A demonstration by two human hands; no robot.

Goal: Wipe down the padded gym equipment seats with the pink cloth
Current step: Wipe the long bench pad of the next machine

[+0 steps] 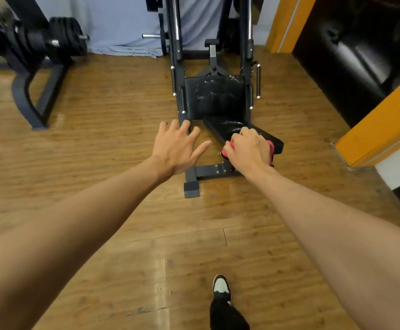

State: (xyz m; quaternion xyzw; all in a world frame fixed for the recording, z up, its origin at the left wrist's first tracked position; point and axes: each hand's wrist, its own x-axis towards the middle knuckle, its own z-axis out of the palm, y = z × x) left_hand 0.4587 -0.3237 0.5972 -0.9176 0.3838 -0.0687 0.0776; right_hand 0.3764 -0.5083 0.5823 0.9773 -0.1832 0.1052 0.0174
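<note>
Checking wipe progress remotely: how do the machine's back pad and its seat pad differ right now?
The back pad stands nearly upright; the seat pad lies low and flat, jutting toward the camera. The back pad is untouched by either hand, while the right hand holds the pink cloth at the seat pad's near end. The left hand hovers open, touching neither. The back pad shows more face. Both are black, glossy and marked with whitish scuffs or glare.

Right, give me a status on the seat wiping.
Done: nothing visibly finished; the backrest pad shows white scuffs or smears. In hand: the right hand presses the pink cloth onto the front of the seat pad; the left hand hovers open. Left: the rest of this seat, then the backrest.
</note>
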